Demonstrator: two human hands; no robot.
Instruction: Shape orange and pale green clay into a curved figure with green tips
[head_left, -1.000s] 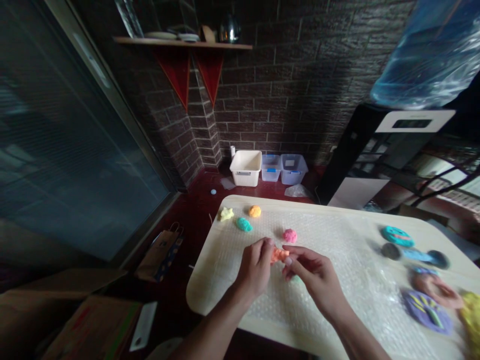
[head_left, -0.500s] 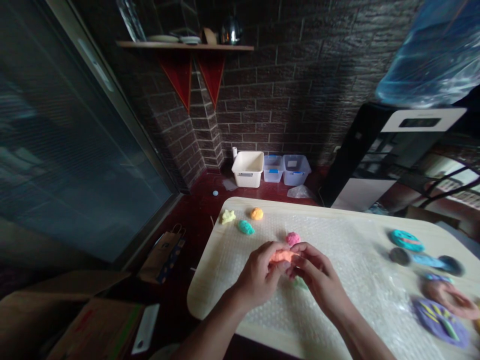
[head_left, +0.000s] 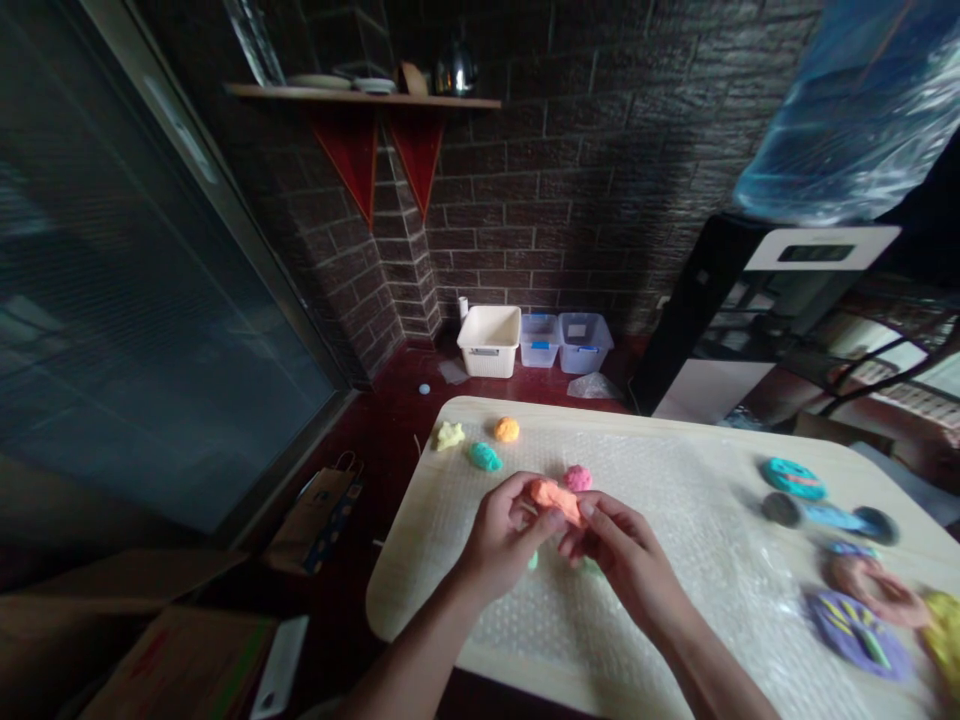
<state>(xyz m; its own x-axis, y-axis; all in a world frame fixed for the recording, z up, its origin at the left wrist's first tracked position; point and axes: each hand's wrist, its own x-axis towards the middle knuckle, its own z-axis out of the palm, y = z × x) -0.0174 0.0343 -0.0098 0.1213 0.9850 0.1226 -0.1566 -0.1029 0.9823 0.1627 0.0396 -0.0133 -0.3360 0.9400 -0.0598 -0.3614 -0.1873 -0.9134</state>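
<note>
Above the bubble wrap (head_left: 570,640), a lump of orange modelling clay (head_left: 556,499) is stretched between my two hands. My left hand (head_left: 504,530) grips its left end with thumb and fingers. At its right end, my right hand (head_left: 619,545) pinches it between thumb and fingers. Just beyond lies a pink clay ball (head_left: 578,478). Some pale green clay (head_left: 591,566) is partly hidden beneath my hands. Farther left rest a teal clay lump (head_left: 485,456), an orange-yellow ball (head_left: 507,429) and a pale yellow piece (head_left: 450,435).
Along the table's right side lie a teal disc (head_left: 795,478), a blue dumbbell-like piece (head_left: 831,515), a pinkish ring (head_left: 877,590) and a purple disc (head_left: 861,634). Plastic bins (head_left: 489,342) stand on the floor beyond the table, with a water dispenser (head_left: 720,320) at the right.
The orange clay has been turned, so more of its surface shows and its right end tilts down. My hands have shifted slightly left in the picture as the view moved.
</note>
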